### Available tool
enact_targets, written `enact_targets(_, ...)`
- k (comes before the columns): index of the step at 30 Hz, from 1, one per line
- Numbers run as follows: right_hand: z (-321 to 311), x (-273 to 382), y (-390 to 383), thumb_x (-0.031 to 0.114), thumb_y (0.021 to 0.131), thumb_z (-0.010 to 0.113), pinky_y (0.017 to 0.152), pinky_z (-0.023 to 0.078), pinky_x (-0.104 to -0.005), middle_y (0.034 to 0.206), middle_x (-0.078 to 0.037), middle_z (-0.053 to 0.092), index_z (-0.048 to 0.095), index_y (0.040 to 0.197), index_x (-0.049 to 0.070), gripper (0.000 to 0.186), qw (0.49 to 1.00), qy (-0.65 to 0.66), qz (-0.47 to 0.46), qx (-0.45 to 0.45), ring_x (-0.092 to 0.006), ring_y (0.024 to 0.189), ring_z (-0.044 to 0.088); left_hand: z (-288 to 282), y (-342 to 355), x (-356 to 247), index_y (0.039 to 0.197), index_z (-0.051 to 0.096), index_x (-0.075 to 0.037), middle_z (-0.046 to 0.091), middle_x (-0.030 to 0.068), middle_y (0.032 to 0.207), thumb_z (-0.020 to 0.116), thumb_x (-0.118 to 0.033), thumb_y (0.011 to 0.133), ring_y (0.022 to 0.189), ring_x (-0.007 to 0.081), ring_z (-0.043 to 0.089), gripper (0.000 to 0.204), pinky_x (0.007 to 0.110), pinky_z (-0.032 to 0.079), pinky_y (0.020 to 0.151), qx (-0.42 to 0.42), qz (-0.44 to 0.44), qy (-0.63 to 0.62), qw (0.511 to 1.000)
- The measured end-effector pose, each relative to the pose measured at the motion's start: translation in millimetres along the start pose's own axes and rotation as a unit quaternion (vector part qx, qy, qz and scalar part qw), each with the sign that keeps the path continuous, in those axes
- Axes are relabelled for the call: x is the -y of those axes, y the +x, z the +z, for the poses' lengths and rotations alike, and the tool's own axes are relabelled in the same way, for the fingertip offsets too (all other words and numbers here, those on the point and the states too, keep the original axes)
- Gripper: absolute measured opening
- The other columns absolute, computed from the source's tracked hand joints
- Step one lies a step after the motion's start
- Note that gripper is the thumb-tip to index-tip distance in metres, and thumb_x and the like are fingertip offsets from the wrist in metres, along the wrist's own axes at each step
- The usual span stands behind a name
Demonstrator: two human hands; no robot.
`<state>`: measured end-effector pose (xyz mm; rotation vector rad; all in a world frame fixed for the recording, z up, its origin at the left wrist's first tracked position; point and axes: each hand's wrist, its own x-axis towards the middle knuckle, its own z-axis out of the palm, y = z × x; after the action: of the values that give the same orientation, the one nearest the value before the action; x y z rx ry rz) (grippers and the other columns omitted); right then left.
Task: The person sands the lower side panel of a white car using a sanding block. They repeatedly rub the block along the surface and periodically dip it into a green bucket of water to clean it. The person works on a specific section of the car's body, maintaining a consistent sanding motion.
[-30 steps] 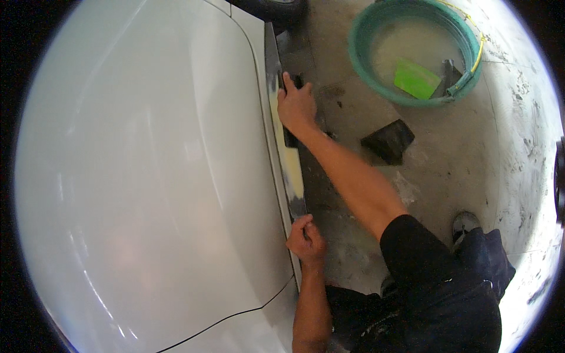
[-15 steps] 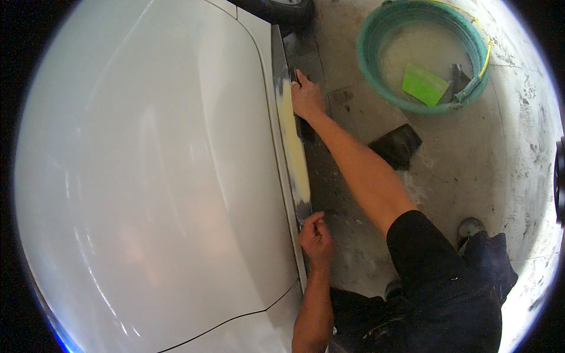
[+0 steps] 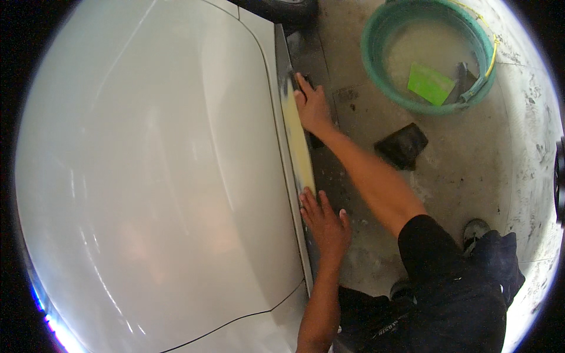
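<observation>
A long strip of pale yellow filler (image 3: 301, 156) runs along the dark lower sill (image 3: 283, 50) of a white car body (image 3: 147, 159). My right hand (image 3: 315, 112) rests at the far end of the strip, index finger extended and thumb against the panel. Something dark shows under its fingers, too hidden to make out. At the near end, my left hand (image 3: 329, 226) lies flat with fingers spread, its fingertips touching the filler's lower edge. It holds nothing.
On the floor to the right stands a green tub (image 3: 371, 76) of cloudy water with a yellow handle. A bright green sheet (image 3: 429, 84) and a dark piece (image 3: 461, 79) lie in it. Nearer sits a black block-like object (image 3: 403, 146). A tyre (image 3: 288, 10) is at the top.
My left hand has moved forward from the bare sill onto the filler's near end, its curled fingers now spread flat. My right hand has shifted slightly nearer. The view has moved a little.
</observation>
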<state>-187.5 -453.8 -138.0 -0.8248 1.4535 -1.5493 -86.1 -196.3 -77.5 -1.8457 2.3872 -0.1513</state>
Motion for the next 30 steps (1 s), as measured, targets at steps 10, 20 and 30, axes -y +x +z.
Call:
enact_targets(10,10.9,-18.0,-12.7,0.029,0.095,0.048,0.092,0.042,-0.0526,0.108,-0.040,0.052,0.042,0.143,0.016,0.050,0.992,0.076,-0.073,-0.066,-0.0515,0.098,0.053,-2.3,-1.9,-0.3,0.145,0.031,-0.005,0.002,0.0266,0.156,0.063,-0.024,0.086,0.144,0.0457,0.003,0.069,0.061,0.009,0.112,0.042,0.017,0.027,0.999)
enact_targets(20,3.0,-5.7,-25.9,0.032,0.096,0.049,0.087,0.045,-0.0543,0.111,-0.036,0.046,0.041,0.144,0.021,0.050,0.999,-0.012,-0.017,-0.039,-0.0495,0.091,0.053,-10.4,0.6,12.8,0.150,0.014,-0.002,0.022,0.0183,0.155,0.037,-0.027,0.097,0.146,0.0344,0.012,0.062,0.047,0.007,0.117,-0.015,-0.040,-0.336,0.941)
enact_targets(30,-16.6,20.0,-111.8,0.026,0.094,0.052,0.081,0.046,-0.0512,0.106,-0.029,0.043,0.041,0.144,0.024,0.051,0.995,-0.103,-0.011,-0.006,-0.0452,0.094,0.051,-22.2,-17.7,18.9,0.139,0.028,0.006,0.064,0.0257,0.103,0.026,-0.039,0.101,0.099,0.0318,0.063,0.059,0.041,0.049,0.085,-0.317,-0.088,-0.501,0.800)
